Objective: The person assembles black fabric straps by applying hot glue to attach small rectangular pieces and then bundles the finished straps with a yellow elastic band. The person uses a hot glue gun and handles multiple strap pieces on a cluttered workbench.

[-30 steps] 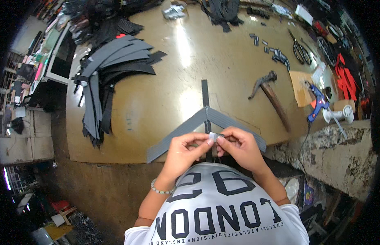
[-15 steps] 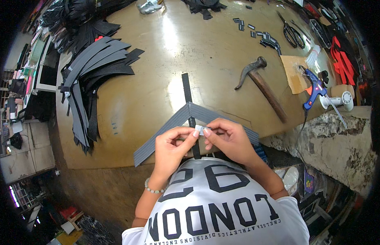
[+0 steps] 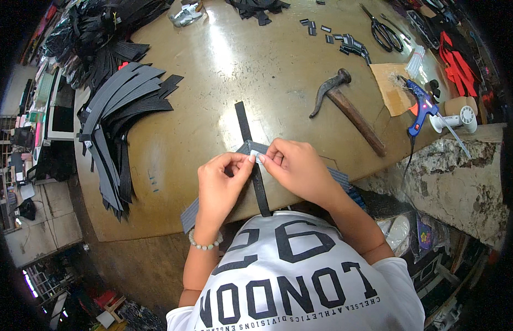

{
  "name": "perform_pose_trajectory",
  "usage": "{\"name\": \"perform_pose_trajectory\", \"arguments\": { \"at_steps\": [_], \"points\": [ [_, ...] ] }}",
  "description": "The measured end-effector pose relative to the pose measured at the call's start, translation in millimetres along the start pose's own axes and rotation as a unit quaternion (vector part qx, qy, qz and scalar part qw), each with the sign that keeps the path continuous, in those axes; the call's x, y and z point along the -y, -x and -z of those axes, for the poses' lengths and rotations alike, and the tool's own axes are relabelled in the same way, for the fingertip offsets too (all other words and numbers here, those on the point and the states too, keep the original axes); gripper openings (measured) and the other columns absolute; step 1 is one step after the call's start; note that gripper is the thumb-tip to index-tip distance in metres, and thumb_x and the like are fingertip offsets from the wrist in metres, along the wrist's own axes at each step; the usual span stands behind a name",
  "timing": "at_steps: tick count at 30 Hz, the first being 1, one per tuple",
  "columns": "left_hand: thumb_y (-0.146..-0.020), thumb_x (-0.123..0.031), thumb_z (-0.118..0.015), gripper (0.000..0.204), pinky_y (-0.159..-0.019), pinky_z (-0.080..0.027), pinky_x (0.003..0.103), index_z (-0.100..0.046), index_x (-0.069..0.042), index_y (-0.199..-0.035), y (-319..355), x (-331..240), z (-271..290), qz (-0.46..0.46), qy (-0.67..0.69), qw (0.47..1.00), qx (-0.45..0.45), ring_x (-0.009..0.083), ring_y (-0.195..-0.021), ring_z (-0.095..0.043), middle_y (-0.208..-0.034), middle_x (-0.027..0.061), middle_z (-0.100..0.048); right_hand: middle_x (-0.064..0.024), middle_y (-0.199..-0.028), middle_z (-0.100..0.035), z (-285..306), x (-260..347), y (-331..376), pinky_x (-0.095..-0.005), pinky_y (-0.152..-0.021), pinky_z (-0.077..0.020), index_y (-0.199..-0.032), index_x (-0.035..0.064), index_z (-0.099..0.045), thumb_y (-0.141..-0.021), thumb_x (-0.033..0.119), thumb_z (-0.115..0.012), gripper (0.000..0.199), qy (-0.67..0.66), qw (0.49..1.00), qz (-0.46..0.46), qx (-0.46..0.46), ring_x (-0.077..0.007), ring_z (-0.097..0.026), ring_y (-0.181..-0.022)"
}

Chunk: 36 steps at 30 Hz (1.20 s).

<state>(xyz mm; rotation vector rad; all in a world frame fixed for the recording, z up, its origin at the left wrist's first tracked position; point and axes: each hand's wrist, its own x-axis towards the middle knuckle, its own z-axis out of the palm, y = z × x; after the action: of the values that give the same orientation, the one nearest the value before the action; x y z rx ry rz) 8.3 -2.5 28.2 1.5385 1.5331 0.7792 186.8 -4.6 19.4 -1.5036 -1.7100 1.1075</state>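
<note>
My left hand (image 3: 220, 182) and my right hand (image 3: 297, 168) meet over a bent grey strap piece (image 3: 248, 148) at the near edge of the brown table (image 3: 212, 71). Between their fingertips both pinch a small white label (image 3: 258, 156). A narrow black strap (image 3: 251, 154) runs from the table under my fingers toward my chest. The grey piece spreads left and right beneath my hands, mostly hidden by them.
A fanned pile of grey and black strap pieces (image 3: 121, 110) lies at the left. A hammer (image 3: 347, 105), a blue glue gun (image 3: 419, 107), scissors (image 3: 383, 33) and several small black cut pieces (image 3: 344, 41) lie at the right and back. A stone ledge (image 3: 455, 165) borders the right.
My hands stay pinched on the small white label above the grey piece. The view has shifted a little; the hands sit slightly lower and closer to my chest.
</note>
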Motion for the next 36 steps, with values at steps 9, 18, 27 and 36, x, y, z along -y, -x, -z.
{"name": "perform_pose_trajectory", "arguments": {
  "at_steps": [9, 18, 27, 36],
  "points": [
    [-0.082, -0.014, -0.076, 0.020, -0.054, -0.044, 0.022, -0.066, 0.003, -0.081, -15, 10, 0, 0.037, 0.000, 0.999, 0.005, 0.0042, -0.056, -0.050, -0.062, 0.0027, -0.060, -0.0192, -0.074, -0.066, 7, 5, -28, -0.0467, -0.064, -0.0500, -0.078, 0.0009, -0.063, -0.086, 0.022, -0.067, 0.022, 0.080, 0.991, -0.067, 0.086, -0.0380, -0.065, -0.071],
    [-0.083, -0.008, -0.074, 0.025, -0.053, -0.043, 0.021, -0.060, -0.001, -0.103, -13, 13, -2, 0.028, 0.047, 0.998, -0.032, 0.0057, -0.057, -0.050, -0.073, 0.0020, -0.058, -0.0119, -0.055, -0.061, 6, 6, -29, -0.0345, -0.048, -0.0465, -0.079, -0.0002, -0.061, -0.089, 0.023, -0.067, 0.026, 0.071, 0.990, -0.070, 0.096, -0.0210, -0.062, -0.045],
    [-0.075, -0.003, -0.078, 0.023, -0.060, -0.048, 0.027, -0.067, -0.005, -0.094, 19, 19, 11, -0.108, -0.064, 0.992, -0.006, 0.0149, -0.070, -0.055, -0.096, 0.0055, -0.054, -0.0179, -0.076, -0.067, 7, 9, -31, -0.0465, -0.068, -0.0506, -0.080, 0.0040, -0.064, -0.086, 0.027, -0.067, 0.024, 0.094, 0.984, -0.102, 0.108, -0.0377, -0.066, -0.074],
    [-0.076, -0.011, -0.077, 0.017, -0.057, -0.044, 0.029, -0.066, -0.005, -0.087, -2, 16, -4, -0.038, -0.080, 0.995, -0.046, 0.0151, -0.062, -0.053, -0.079, 0.0053, -0.057, -0.0165, -0.069, -0.064, 7, 5, -32, -0.0436, -0.062, -0.0490, -0.079, 0.0033, -0.064, -0.084, 0.024, -0.069, 0.022, 0.094, 0.986, -0.097, 0.097, -0.0356, -0.064, -0.067]
  ]
}}
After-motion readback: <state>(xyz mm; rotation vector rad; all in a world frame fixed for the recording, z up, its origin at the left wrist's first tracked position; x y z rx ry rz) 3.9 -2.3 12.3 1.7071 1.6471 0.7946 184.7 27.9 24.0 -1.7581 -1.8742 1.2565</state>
